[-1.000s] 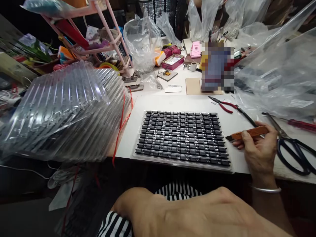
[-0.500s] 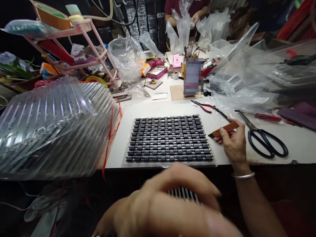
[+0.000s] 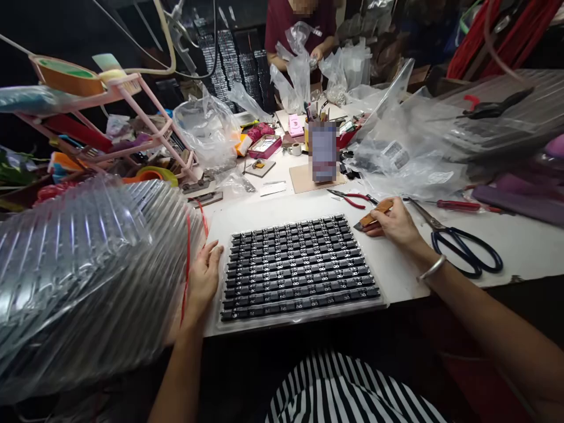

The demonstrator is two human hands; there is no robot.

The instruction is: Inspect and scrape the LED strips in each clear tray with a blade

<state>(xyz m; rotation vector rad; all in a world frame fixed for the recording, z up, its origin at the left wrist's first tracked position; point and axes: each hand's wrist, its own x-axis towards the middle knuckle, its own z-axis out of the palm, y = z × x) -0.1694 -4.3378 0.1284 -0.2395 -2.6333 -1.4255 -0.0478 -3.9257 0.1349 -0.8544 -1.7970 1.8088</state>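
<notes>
A clear plastic tray (image 3: 383, 299) lies at the table's front edge, filled with rows of small black electronic parts (image 3: 299, 264). Beside its left side rests my left hand (image 3: 206, 279), with the thumb near the tray's edge and the fingers slightly bent; nothing shows in it. To the right of the tray's far corner, my right hand (image 3: 394, 223) grips a brown-handled blade tool (image 3: 374, 216), whose dark tip points left towards the tray.
Stacked clear plastic trays (image 3: 88, 282) fill the left, with red string (image 3: 187, 264) beside them. Dark-handled scissors (image 3: 467, 249), red-handled pliers (image 3: 352, 198) and a red screwdriver (image 3: 458, 205) lie right. Plastic bags (image 3: 405, 153) and a pink rack (image 3: 154, 132) stand behind. A person (image 3: 299, 29) works opposite.
My left hand has gone from the blurred foreground to the tray's left side. The view has shifted, and the tray appears slightly turned. My right hand still holds the tool.
</notes>
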